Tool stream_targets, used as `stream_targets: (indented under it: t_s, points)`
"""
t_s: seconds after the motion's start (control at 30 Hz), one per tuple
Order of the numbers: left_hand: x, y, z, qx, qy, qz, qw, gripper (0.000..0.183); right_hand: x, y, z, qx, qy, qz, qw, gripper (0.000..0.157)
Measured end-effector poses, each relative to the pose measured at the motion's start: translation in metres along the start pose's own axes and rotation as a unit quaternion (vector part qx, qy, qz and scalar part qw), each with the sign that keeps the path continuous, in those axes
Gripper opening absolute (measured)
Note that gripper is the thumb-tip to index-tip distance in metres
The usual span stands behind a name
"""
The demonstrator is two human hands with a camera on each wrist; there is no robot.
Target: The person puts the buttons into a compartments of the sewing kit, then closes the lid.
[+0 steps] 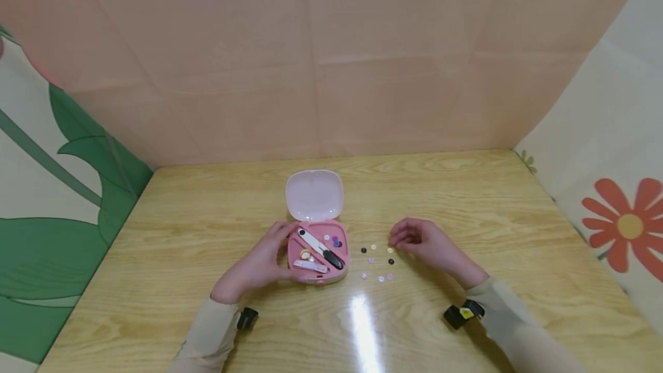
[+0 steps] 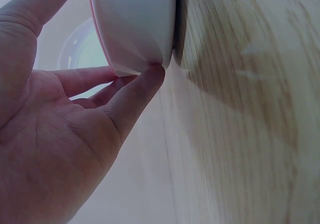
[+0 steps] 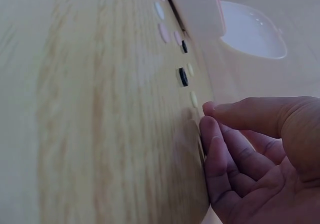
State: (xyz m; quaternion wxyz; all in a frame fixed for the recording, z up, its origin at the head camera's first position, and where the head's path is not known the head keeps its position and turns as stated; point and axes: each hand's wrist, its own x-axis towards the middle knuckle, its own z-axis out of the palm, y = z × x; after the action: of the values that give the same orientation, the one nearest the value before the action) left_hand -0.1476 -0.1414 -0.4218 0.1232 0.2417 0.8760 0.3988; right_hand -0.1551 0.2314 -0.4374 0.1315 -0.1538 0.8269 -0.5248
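An open pink box (image 1: 344, 246) with a pale lid (image 1: 314, 194) tipped back stands mid-table. My left hand (image 1: 261, 255) grips its left side, thumb at the front corner and fingers at the back; in the left wrist view, fingertips press the white wall (image 2: 135, 24). Inside lie a black-and-white tool (image 1: 321, 249), a pale strip (image 1: 310, 266), a small gold-rimmed round piece (image 1: 305, 254) and several buttons (image 1: 335, 240). My right hand (image 1: 422, 240) hovers low with loosely bent fingers beside a yellow button (image 3: 194, 99). Nothing shows between its thumb and fingertips.
Right of the box, loose buttons lie scattered on the wooden table (image 1: 207, 206), among them a black button (image 1: 391, 261), a pink button (image 1: 370, 260) and a white button (image 1: 381, 278). A pinkish cloth (image 1: 321, 62) hangs behind the table's back edge.
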Motion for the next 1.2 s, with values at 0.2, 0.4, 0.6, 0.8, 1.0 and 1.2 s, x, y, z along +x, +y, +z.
stream_targets:
  t_s: [0.2,0.4,0.6,0.8,1.0,1.2]
  points:
    - [0.0003,0.0010,0.0003,-0.002,-0.001,-0.008,1.0000,0.103,-0.0001,-0.0014,0.0005,0.001,-0.014,-0.005,1.000,0.026]
    - [-0.0006,0.0011,0.0007,-0.004,0.000,-0.005,1.0000,0.103,0.0004,-0.0039,0.0027,-0.013,-0.020,-0.009,1.000,0.027]
    - [-0.0028,0.0001,0.0015,-0.001,0.006,0.000,1.0000,0.103,0.0020,-0.0026,0.0053,-0.026,-0.023,-0.008,0.999,0.026]
    - [-0.0040,-0.0011,0.0030,-0.003,0.003,-0.010,0.9999,0.105,0.0040,0.0012,0.0077,-0.030,-0.021,-0.002,0.999,0.026]
    - [-0.0030,-0.0012,0.0029,0.001,0.002,-0.008,1.0000,0.103,0.0048,0.0002,0.0079,-0.033,-0.015,-0.007,0.999,0.027]
    - [-0.0008,0.0002,0.0010,0.001,0.001,-0.010,0.9999,0.104,0.0049,-0.0042,0.0071,-0.038,-0.010,-0.005,0.999,0.027]
